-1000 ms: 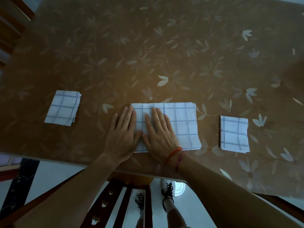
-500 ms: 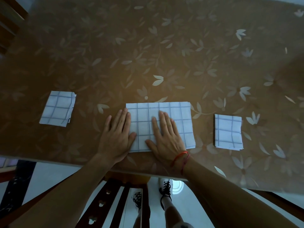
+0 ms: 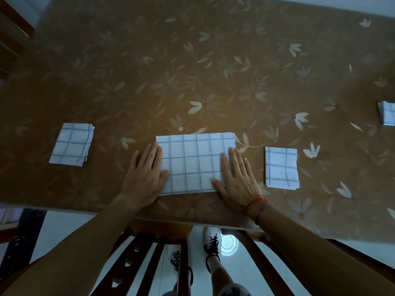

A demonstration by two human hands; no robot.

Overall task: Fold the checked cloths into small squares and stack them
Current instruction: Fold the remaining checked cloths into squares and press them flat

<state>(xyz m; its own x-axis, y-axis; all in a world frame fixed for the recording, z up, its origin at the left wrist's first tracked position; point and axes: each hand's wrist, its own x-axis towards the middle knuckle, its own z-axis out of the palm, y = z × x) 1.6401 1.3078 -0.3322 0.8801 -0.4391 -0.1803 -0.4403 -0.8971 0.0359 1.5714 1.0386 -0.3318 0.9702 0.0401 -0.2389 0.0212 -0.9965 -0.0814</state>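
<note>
1. a small folded square [image 3: 71, 145] of checked cloth lay flat near the left end of the table's [image 3: 192, 60] near edge, well apart from both hands.
2. the left hand [image 3: 145, 174] lay palm down on the left end of the middle cloth, fingers straight and close together, gripping nothing.
3. the middle cloth [image 3: 194, 163], a wide checked rectangle, lay flat just in from the middle of the near edge, its long sides running along that edge.
4. the right hand [image 3: 237, 178] pressed flat on the cloth's right end, fingers straight and slightly spread, pinching nothing; a red string [image 3: 255, 202] circled its wrist.
5. a second folded square [image 3: 281, 167] lay just right of that hand, not touching it or the middle cloth.
6. a third folded piece [image 3: 388, 116] sat farther back toward the table's right edge, partly cut off by the view.
7. below the near edge stood a wooden chair back [image 3: 149, 263], with laced shoes [image 3: 211, 242] on a pale floor.
</note>
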